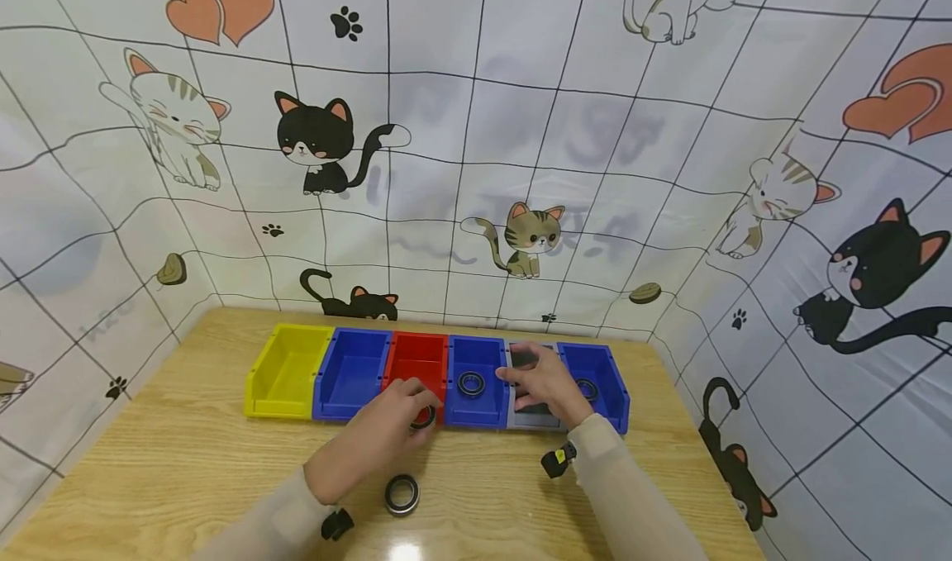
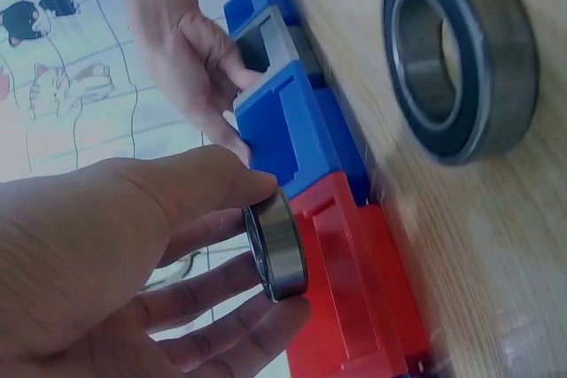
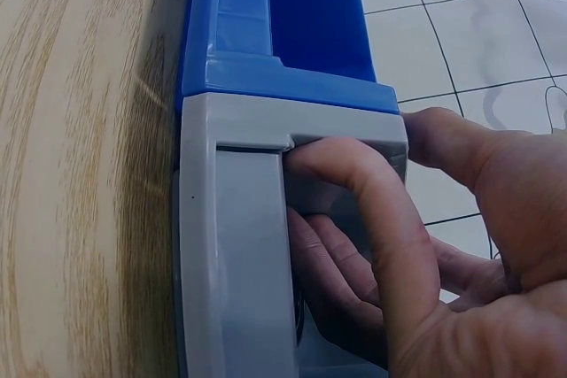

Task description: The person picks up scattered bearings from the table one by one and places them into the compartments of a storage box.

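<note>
My left hand point(image 1: 387, 425) pinches a ball bearing point(image 2: 285, 250) between thumb and fingertips, at the front of the red bin point(image 1: 420, 350). The bearing's bright steel side faces the left wrist camera. Over the grey bin point(image 3: 252, 263) is my right hand point(image 1: 549, 383), its fingers reaching inside and its thumb at the wall beside the blue bin. A dark curved edge point(image 3: 299, 307) shows behind the grey bin's front lip, next to those fingers; the rest is hidden. Another bearing point(image 1: 402, 511) lies on the table in front of the bins, close to my left wrist.
The joined row also has a yellow bin point(image 1: 286, 371) and a blue bin point(image 1: 353, 375) on the left. Bearings lie in the blue bin point(image 1: 476, 416) right of the red one and in the rightmost blue bin point(image 1: 613, 392). A cat-patterned cloth point(image 1: 431, 173) hangs behind the wooden table point(image 1: 476, 495).
</note>
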Available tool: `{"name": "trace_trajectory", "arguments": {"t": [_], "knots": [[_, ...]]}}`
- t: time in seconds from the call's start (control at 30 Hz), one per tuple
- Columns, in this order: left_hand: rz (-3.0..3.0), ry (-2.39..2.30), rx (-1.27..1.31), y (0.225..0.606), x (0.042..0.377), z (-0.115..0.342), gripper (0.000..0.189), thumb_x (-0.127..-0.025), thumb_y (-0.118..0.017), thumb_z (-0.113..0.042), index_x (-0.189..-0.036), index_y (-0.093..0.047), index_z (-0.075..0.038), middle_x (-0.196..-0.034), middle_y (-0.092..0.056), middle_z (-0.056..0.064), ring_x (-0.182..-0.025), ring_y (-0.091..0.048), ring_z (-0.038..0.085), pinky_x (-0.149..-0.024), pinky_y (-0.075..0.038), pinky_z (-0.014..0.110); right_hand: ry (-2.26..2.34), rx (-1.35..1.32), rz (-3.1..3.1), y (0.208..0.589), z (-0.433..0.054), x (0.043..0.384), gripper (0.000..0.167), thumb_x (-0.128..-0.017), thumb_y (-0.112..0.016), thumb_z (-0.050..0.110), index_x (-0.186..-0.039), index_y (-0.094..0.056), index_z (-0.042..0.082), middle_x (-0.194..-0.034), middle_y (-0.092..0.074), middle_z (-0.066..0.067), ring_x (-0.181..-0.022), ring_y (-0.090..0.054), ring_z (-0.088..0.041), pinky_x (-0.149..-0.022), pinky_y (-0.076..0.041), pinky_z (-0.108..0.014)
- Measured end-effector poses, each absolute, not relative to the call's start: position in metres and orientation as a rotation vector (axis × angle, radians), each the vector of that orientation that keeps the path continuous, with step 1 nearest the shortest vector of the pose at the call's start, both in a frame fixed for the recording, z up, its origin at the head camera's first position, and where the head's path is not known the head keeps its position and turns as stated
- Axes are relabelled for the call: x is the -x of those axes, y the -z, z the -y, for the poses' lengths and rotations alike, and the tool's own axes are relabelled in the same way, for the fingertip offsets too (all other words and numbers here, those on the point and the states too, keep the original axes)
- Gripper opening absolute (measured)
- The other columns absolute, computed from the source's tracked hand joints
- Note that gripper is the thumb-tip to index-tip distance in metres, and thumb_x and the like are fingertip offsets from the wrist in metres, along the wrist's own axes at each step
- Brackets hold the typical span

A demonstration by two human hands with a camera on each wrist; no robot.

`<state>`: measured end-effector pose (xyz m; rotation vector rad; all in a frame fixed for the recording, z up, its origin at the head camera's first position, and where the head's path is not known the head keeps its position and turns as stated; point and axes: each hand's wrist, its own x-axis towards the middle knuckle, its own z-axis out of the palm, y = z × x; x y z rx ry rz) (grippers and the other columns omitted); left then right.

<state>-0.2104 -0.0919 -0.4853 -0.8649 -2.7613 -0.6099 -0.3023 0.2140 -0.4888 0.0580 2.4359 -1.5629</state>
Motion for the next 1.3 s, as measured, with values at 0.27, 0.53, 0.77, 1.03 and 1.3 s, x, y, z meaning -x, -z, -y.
{"name": "trace_trajectory", "arguments": {"t": [0.27, 0.53, 0.77, 1.03, 1.3], "knots": [[2.732, 0.548, 0.794, 0.491, 0.230, 0.093, 0.028, -0.094, -0.095, -0.005, -0.119, -0.084, -0.008, -0.115, -0.078, 0.009, -0.100, -0.065, 0.023, -0.083, -0.069, 0.033, 1.566, -0.059, -2.440, 0.489, -0.214, 0.302, 0.074, -0.104, -0.092, 0.026, -0.169, -0.058, 0.015, -0.147, -0.075, -0.028, -0.110, -0.084, -0.032, -0.068, -0.073, -0.040], [2.749, 0.395, 0.688, 0.498, 0.247, 0.085, 0.020, -0.099, -0.091, -0.006, -0.115, -0.079, -0.007, -0.108, -0.072, 0.008, -0.093, -0.057, 0.022, -0.073, -0.065, 0.031, 1.568, -0.053, -2.435, 0.488, -0.214, 0.302, 0.075, -0.104, -0.092, 0.027, -0.170, -0.058, 0.015, -0.146, -0.075, -0.028, -0.111, -0.084, -0.032, -0.069, -0.074, -0.042], [2.792, 0.244, 0.643, 0.505, 0.262, 0.076, 0.015, -0.103, -0.086, -0.005, -0.118, -0.081, -0.003, -0.107, -0.072, 0.014, -0.093, -0.061, 0.027, -0.076, -0.069, 0.036, 1.562, -0.060, -2.440, 0.489, -0.213, 0.302, 0.075, -0.104, -0.092, 0.027, -0.170, -0.058, 0.015, -0.147, -0.074, -0.028, -0.109, -0.084, -0.032, -0.069, -0.074, -0.042], [2.881, 0.153, 0.630, 0.514, 0.276, 0.069, 0.018, -0.102, -0.087, -0.002, -0.120, -0.085, -0.004, -0.112, -0.080, 0.017, -0.096, -0.073, 0.030, -0.087, -0.074, 0.043, 1.555, -0.054, -2.451, 0.489, -0.212, 0.301, 0.074, -0.104, -0.091, 0.027, -0.169, -0.058, 0.015, -0.146, -0.074, -0.028, -0.107, -0.083, -0.031, -0.066, -0.072, -0.039], [2.907, 0.126, 0.612, 0.512, 0.279, 0.066, 0.017, -0.102, -0.087, -0.002, -0.119, -0.084, -0.005, -0.113, -0.080, 0.016, -0.098, -0.075, 0.030, -0.092, -0.074, 0.044, 1.557, -0.059, -2.448, 0.489, -0.213, 0.302, 0.074, -0.104, -0.092, 0.028, -0.169, -0.058, 0.016, -0.148, -0.073, -0.029, -0.109, -0.084, -0.031, -0.067, -0.073, -0.041]]}}
